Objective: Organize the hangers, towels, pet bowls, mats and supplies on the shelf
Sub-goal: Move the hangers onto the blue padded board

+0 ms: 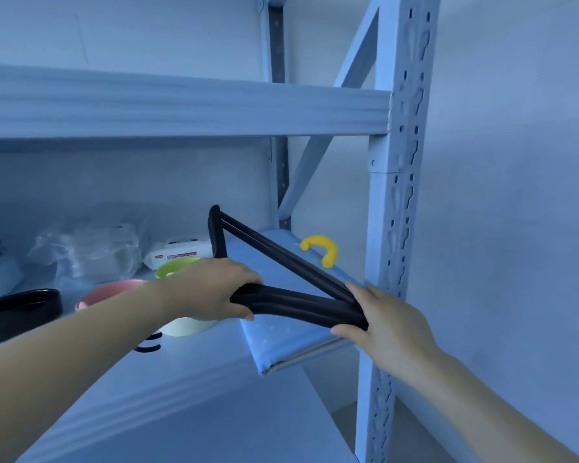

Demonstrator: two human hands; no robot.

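**Hangers held in both hands, not yet set down**

A bundle of black hangers is held just above the right end of the shelf board; the left hand has fingers and thumb curled round the bundle's left corner; the right hand grips the right corner between thumb and curled fingers; the third corner points up toward the far wall.

The step in hand looks like squaring the hangers into one stack before they get a place. The next move, I judge, calls for a free spot; directly below lies a blue mat that juts past the board's near edge, with a yellow hook-shaped piece at its far end; the mat would likely need pushing back first.

To the left a black bowl, a pink bowl, a green bowl and a pale bowl stand close together; farther back are a pack of wipes and clear plastic bags.

The shelving is pale metal; a perforated upright stands at the right and an upper shelf beam runs overhead; a plain wall lies to the right.
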